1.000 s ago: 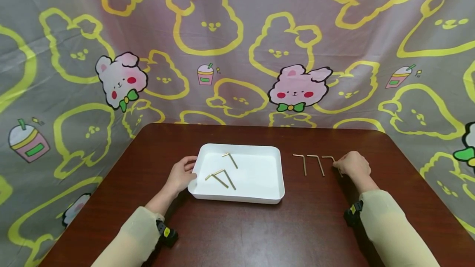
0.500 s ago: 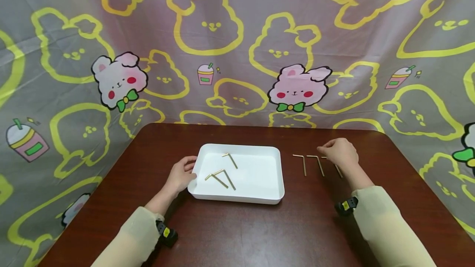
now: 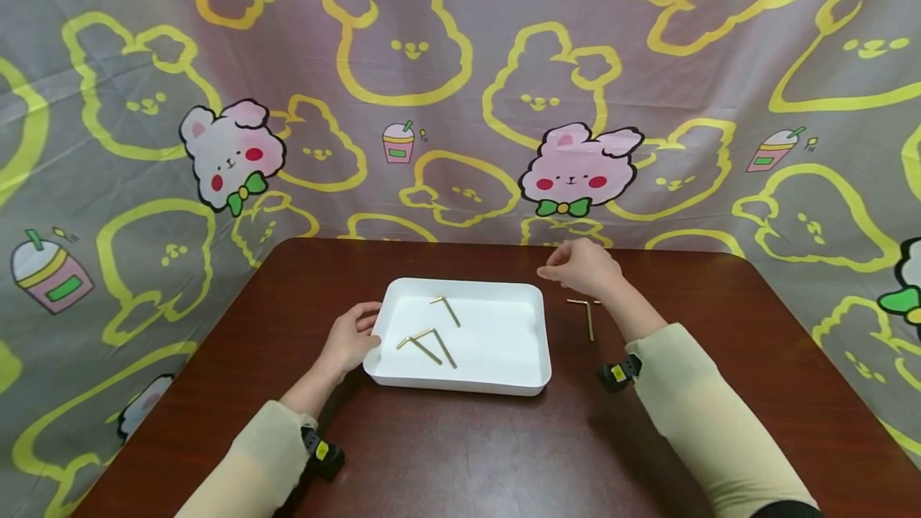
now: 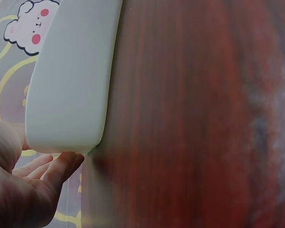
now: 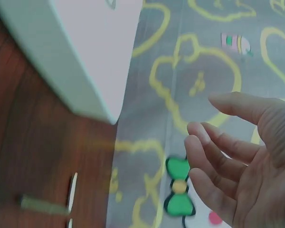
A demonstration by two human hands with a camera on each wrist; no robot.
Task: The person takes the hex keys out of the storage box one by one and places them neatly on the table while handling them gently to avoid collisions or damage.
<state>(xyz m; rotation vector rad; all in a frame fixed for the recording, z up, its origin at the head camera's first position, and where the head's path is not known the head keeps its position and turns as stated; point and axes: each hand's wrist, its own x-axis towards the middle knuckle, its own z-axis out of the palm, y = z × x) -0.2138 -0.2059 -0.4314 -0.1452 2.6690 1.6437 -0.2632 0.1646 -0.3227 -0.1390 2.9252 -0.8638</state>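
While both hands are over the counter (image 3: 460, 454), left hand (image 3: 350, 340): fingers nearly straight, resting against the tray's left wall; it steadies rather than clasps.
Tray (image 3: 504, 386): white, shallow, mid-counter, flat on the wood.
Hex keys (image 3: 448, 308): three L-shaped brass-coloured ones lie inside the tray, one near the far rim, two crossing nearer the left.
Right hand (image 3: 581, 268): raised off the counter just beyond the tray's far right corner; the wrist view shows its fingers (image 5: 213, 147) loosely bent and the palm empty.
Key (image 3: 588, 316): lies on the counter right of the tray, below that hand; a second tip peeks out beside the sleeve.
Progress: judging by the layout, three keys are in, at least one is still out; the forearm may hide more.
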